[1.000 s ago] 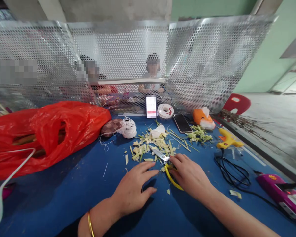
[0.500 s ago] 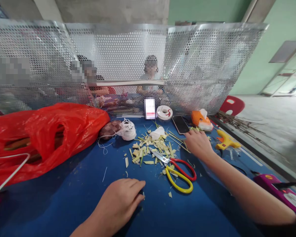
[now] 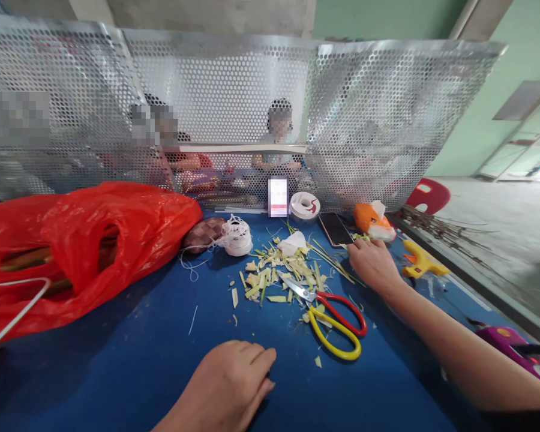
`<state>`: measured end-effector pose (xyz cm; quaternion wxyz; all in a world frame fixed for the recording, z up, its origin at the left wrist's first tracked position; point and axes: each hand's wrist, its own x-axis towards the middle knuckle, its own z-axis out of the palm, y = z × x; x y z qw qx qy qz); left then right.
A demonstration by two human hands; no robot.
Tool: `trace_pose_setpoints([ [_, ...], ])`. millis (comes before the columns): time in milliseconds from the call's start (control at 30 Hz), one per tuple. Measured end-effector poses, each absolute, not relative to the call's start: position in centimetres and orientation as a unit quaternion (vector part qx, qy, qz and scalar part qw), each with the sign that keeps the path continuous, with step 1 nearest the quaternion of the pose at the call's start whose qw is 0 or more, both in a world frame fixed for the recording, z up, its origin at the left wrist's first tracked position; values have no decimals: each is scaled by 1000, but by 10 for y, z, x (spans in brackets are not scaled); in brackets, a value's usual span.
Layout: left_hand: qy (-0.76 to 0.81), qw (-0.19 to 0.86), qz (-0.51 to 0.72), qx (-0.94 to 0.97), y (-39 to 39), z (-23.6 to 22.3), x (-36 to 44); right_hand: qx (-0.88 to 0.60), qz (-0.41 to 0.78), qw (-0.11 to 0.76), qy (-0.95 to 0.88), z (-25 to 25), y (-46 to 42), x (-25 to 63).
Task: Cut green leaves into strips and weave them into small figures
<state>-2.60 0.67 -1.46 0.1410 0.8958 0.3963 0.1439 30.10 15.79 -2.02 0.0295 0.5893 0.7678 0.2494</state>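
Note:
My left hand (image 3: 231, 381) rests low over the blue table (image 3: 130, 366), thumb and forefinger slightly apart, with nothing seen between them. Farther out, my right hand (image 3: 374, 264) is beside the dark phone (image 3: 335, 229), its fingers bent down and together by some greenish scraps (image 3: 362, 236). The hand hides its fingertips and anything in them. Between the hands lie scissors (image 3: 306, 294) with one red and one yellow handle, blades over a heap of pale green-yellow trimmings (image 3: 263, 282). A crumpled white tissue (image 3: 292, 243) sits on the heap, and thin green stalks (image 3: 333, 259) lie beside it.
A red plastic bag (image 3: 139, 240) covers the left side. A white string ball (image 3: 237, 237), a tape roll (image 3: 305, 205) and a lit phone (image 3: 278, 198) stand along the back. Tissue pack (image 3: 372, 221), yellow glue gun (image 3: 423, 261) and purple device (image 3: 506, 348) lie right. A perforated screen (image 3: 225, 90) rises behind.
The view has shifted slightly, moving the table objects a little to the right in the picture. Both hands keep nearly the same places and poses.

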Motion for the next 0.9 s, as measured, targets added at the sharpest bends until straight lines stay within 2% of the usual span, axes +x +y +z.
trace_pose_setpoints([
  [333,401,135,112,899,8,-12,-24,631,283,-18,722,5,162,310],
  [400,405,135,110,898,8,-12,-24,615,249,-25,748,0,145,297],
  [467,409,134,112,896,8,-12,-24,600,109,-35,792,-6,119,281],
  [567,424,128,125,888,9,-12,-24,557,-75,-2,827,-16,76,261],
  [733,544,74,116,828,20,-16,-30,560,-84,-43,823,-28,47,246],
  [833,649,32,67,757,30,-24,-38,576,-90,-49,811,-30,51,245],
  [900,670,46,23,741,35,-29,-42,587,-98,-70,800,-31,55,247],
])
